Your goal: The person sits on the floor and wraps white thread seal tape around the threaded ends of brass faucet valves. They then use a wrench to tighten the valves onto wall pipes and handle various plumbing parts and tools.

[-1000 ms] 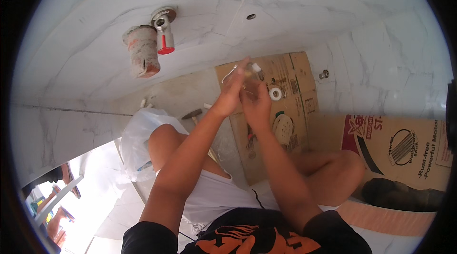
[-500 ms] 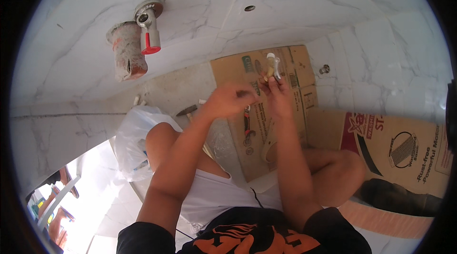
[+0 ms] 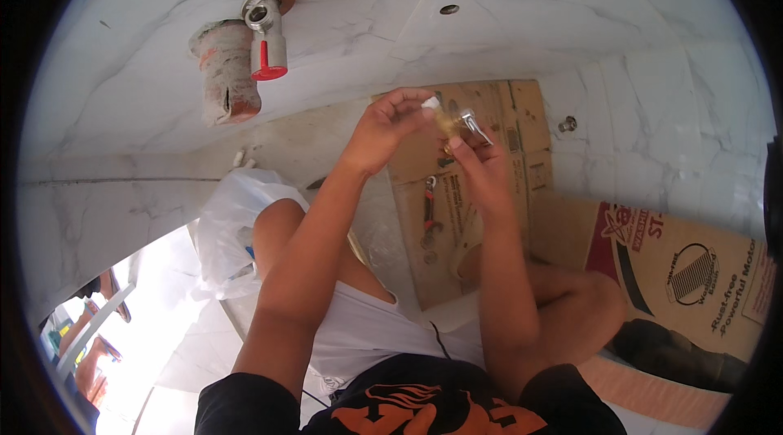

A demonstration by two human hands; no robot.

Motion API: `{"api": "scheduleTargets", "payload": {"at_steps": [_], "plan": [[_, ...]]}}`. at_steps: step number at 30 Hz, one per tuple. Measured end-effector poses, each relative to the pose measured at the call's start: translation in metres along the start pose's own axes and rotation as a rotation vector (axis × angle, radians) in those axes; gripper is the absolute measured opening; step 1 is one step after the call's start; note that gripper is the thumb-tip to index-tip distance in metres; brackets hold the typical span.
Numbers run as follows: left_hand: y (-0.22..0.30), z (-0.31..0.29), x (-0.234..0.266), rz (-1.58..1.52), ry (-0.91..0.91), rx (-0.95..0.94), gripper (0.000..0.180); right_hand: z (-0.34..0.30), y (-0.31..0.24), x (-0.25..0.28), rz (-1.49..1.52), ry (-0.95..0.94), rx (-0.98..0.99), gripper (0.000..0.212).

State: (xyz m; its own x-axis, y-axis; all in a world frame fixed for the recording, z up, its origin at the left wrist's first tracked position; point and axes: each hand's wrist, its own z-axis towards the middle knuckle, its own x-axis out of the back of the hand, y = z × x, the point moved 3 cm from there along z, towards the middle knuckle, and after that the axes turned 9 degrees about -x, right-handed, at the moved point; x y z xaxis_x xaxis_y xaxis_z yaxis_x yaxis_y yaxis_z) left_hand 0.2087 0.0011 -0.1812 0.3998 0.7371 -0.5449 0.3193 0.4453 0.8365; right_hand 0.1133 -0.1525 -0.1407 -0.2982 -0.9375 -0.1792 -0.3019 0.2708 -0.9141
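Observation:
My right hand (image 3: 483, 172) grips a small brass tap (image 3: 446, 125) with a shiny chrome lever (image 3: 475, 126), held up over the cardboard. White wrapping, which looks like thread seal tape (image 3: 431, 103), covers the tap's upper left end. The fingers of my left hand (image 3: 382, 131) are closed at that white end, pinching it; whether they also hold a loose strand is too small to see. Below the hands, an adjustable wrench (image 3: 430, 205) with a red and black handle lies on the flattened cardboard (image 3: 416, 264).
On the marbled wall ahead, a chrome angle valve (image 3: 273, 47) with a red lever sits beside a rough pipe stub (image 3: 228, 76). Another metal fitting (image 3: 568, 124) is on the right wall. A plastic bag (image 3: 216, 231) lies left, a printed carton (image 3: 677, 272) right. Other people's legs (image 3: 90, 370) show lower left.
My left hand has moved up and right to the tap's white end. The tap now tilts to the left in my right hand, and its lever has turned outward.

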Motion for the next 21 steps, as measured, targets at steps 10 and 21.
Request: {"api": "scheduleTargets", "payload": {"at_steps": [10, 21], "plan": [[0.012, -0.007, 0.005, 0.21, -0.235, -0.188, 0.031, 0.002, -0.009, 0.015, 0.083, -0.017, -0.255, 0.021], [0.019, -0.007, 0.006, 0.138, -0.024, -0.127, 0.026, 0.0, -0.018, 0.002, 0.039, 0.035, -0.186, 0.028]]}}
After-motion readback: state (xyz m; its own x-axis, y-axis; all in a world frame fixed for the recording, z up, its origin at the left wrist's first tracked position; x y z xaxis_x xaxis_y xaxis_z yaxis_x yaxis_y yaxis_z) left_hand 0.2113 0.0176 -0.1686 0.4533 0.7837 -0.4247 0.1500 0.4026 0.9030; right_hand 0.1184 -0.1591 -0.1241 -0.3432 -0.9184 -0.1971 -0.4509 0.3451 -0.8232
